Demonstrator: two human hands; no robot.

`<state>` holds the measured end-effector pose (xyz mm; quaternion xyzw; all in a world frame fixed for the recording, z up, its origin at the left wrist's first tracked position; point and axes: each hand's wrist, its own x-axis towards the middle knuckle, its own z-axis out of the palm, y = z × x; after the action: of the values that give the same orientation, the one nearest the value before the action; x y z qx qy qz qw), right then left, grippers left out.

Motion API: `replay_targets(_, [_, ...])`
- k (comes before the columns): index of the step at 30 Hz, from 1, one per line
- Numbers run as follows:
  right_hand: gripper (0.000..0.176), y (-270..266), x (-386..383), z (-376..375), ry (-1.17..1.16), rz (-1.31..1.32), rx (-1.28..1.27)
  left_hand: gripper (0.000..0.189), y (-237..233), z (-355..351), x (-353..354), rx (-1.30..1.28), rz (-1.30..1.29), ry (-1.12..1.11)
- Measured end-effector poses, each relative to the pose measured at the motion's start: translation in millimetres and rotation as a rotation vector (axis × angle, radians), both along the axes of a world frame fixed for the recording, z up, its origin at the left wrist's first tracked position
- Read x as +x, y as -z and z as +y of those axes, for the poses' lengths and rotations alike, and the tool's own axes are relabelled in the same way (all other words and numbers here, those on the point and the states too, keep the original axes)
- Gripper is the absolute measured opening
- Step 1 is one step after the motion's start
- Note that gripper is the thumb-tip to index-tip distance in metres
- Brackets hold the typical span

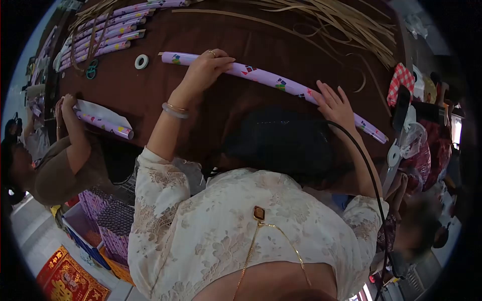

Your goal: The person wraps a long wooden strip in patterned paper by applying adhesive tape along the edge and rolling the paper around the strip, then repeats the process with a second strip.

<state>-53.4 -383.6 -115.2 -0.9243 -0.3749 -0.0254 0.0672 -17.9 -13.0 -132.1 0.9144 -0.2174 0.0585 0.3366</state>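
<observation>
A long roll of lilac patterned paper [271, 80] lies slanted across the brown table in front of me. Its left end has a short tan edge sticking out. My left hand [205, 70], with a ring and bracelets at the wrist, is closed over the roll near that end. Towards the other end, my right hand [335, 104] rests on the roll with its fingers stretched out and apart. The roll passes beneath this palm and shows again beyond it. A white tape roll [141, 61] lies left of my left hand.
Finished-looking lilac rolls [118, 36] and green-handled scissors [91, 69] lie at the back left. Tan strips [341, 25] spread over the back right. On the left, a co-worker's hand [68, 103] is beside another roll [105, 124]. A black cable [369, 160] runs past my right arm.
</observation>
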Motion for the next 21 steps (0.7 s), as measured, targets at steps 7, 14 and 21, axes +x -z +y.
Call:
replay_targets(7, [0.050,-0.2,5.0,-1.1,-0.007,0.070,-0.076,0.053,-9.9,-141.8,-9.0,0.097,-0.229,0.331])
replay_targets(14, [0.042,3.1,3.8,1.2,0.025,0.058,-0.067,0.081,20.0,-183.5,-0.3,0.275,-0.268,0.213])
replay_targets(21, [0.056,-0.8,3.0,-1.7,-0.031,0.065,0.000,0.073,17.0,-116.2,0.8,0.390,-0.305,0.025])
